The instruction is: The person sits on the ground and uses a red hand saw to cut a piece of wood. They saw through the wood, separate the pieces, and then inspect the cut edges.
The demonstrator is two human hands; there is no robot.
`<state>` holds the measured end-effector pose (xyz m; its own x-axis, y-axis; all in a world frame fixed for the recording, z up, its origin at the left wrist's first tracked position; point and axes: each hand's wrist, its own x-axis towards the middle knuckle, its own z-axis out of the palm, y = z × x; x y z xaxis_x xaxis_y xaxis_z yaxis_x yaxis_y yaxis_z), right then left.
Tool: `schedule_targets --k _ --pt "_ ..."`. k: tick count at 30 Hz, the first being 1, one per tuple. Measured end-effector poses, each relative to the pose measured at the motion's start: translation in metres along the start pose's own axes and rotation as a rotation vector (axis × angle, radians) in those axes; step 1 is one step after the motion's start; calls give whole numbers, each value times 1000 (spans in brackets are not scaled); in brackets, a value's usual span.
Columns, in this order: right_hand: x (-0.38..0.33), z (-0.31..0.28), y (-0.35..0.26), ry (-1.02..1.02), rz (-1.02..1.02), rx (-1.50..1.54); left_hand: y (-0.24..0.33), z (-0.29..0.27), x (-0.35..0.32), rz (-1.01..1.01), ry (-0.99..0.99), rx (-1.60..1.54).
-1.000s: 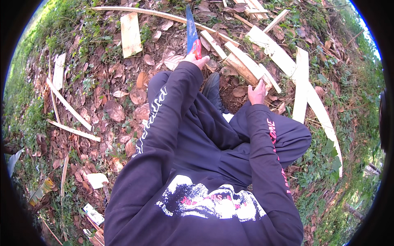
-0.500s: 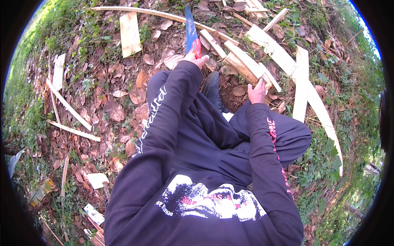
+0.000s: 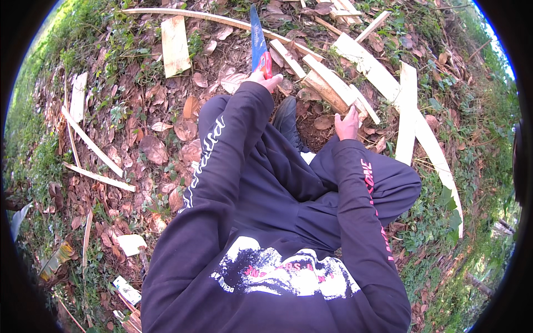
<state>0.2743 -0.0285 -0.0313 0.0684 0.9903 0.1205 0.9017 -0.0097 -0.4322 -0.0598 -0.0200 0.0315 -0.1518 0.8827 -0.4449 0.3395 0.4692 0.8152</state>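
Observation:
My left hand is closed around the red handle of a handsaw. Its blue blade points away from me, across a long thin wooden strip on the ground. My right hand grips the near end of a short, thick wood block, thumb on one side and fingers on the other. A pale wooden slat lies along the top of that block, and a narrower strip lies just right of my fingers. Part of my dark shoe shows between the two hands.
Long pale boards cross at the right with another plank. A short board lies far left of the saw, and thin strips lie farther left. Dry leaves and low green plants cover the ground. My crossed legs fill the middle.

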Motion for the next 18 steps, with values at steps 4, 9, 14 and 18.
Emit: schedule_targets --k 4,9,14,18 --pt "0 -2 -3 -4 4 1 1 -1 0 -12 21 39" --pt "2 1 2 14 -12 -12 4 -2 0 20 16 47" --pt "1 -2 -3 0 -2 -12 4 0 -3 36 61 65" --pt "6 -5 1 -24 5 -66 13 -1 -5 2 54 99"
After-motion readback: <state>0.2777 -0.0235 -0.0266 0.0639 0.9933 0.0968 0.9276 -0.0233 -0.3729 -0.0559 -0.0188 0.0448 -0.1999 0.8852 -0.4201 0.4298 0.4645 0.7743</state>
